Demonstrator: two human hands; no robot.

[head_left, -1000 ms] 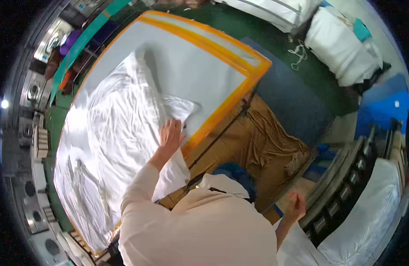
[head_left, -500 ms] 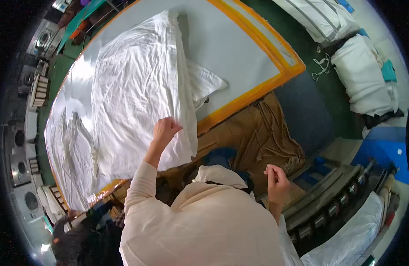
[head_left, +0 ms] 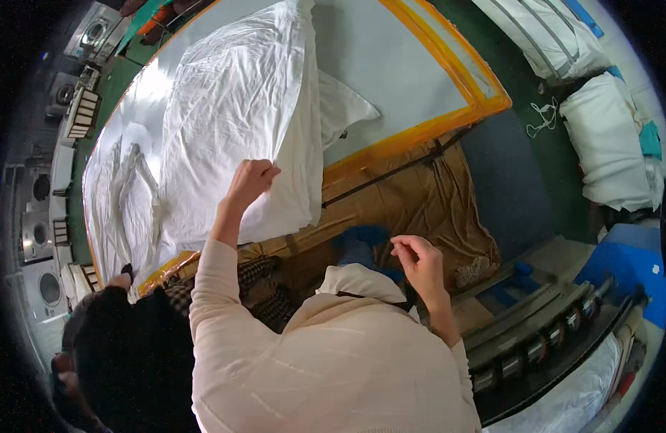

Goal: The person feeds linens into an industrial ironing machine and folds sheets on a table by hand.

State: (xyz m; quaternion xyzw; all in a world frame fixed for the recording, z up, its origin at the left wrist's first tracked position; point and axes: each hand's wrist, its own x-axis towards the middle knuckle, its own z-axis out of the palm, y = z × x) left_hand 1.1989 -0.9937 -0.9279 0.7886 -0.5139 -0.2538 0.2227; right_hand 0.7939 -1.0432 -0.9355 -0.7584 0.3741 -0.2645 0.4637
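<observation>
A large white sheet [head_left: 225, 123], wrinkled and folded in layers, lies over a grey-topped table [head_left: 376, 50] edged in orange-yellow. My left hand [head_left: 250, 182] pinches the sheet near its right-hand edge, and a crease runs up from the fingers where the cloth is pulled. Lower right, my right hand [head_left: 422, 267] hangs in the air in front of my body. Its thumb and fingers are curled together, with no cloth visible in them. A second bunched white cloth [head_left: 124, 195] lies on the table's left end.
Brown cloth [head_left: 427, 187] hangs below the table's near edge. A dark-clothed person [head_left: 131, 353] is at lower left, a hand by the table corner. Machine rollers [head_left: 542, 346] stand at lower right. White bundles [head_left: 607, 137] lie to the right; washing machines [head_left: 48, 285] line the left.
My left hand has moved up, lifting a crease in the sheet. My right hand has moved left and up. The other person has come closer at lower left. The view has shifted slightly.
</observation>
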